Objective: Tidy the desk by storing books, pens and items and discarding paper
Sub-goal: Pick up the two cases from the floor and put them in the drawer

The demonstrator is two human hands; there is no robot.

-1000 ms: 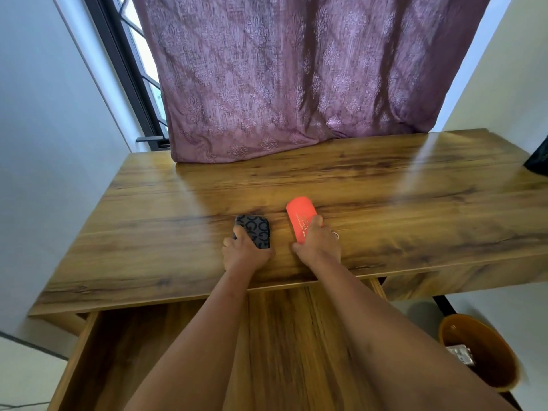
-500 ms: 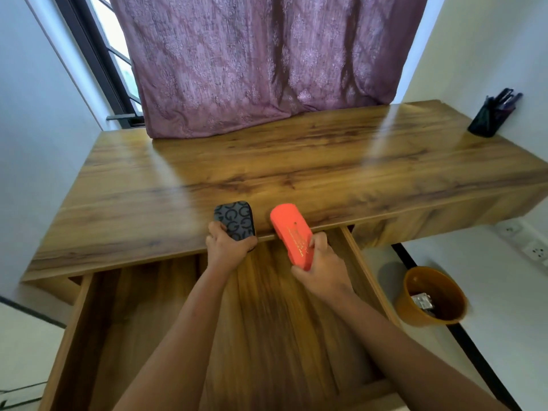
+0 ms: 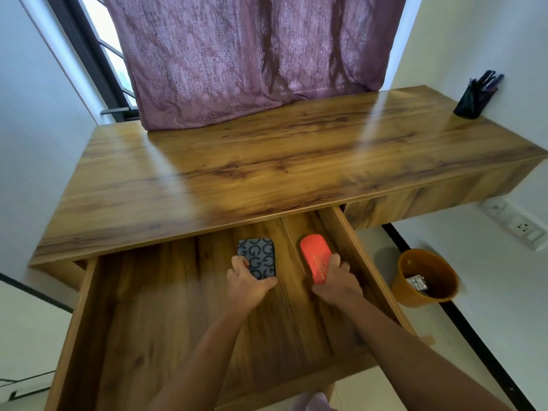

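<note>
The wooden desk's wide drawer [image 3: 127, 315] is pulled out below the desktop [image 3: 267, 173]. Inside it, near the back, my left hand [image 3: 247, 284] grips a small dark pouch with a grey letter pattern [image 3: 258, 256]. To its right, my right hand [image 3: 336, 280] holds a flat orange-red case [image 3: 314, 258] close to the drawer's right wall. Both items are low over the drawer floor; whether they touch it I cannot tell.
A black pen holder with several pens [image 3: 474, 97] stands at the desktop's far right corner. An orange bin [image 3: 424, 278] with crumpled paper sits on the floor right of the drawer. A purple curtain [image 3: 252, 54] hangs behind the desk. Wall sockets [image 3: 516, 223] are at right.
Both hands have carried the pouch and the orange-red case off the desktop's front edge and down into the open drawer. The view has tilted downward.
</note>
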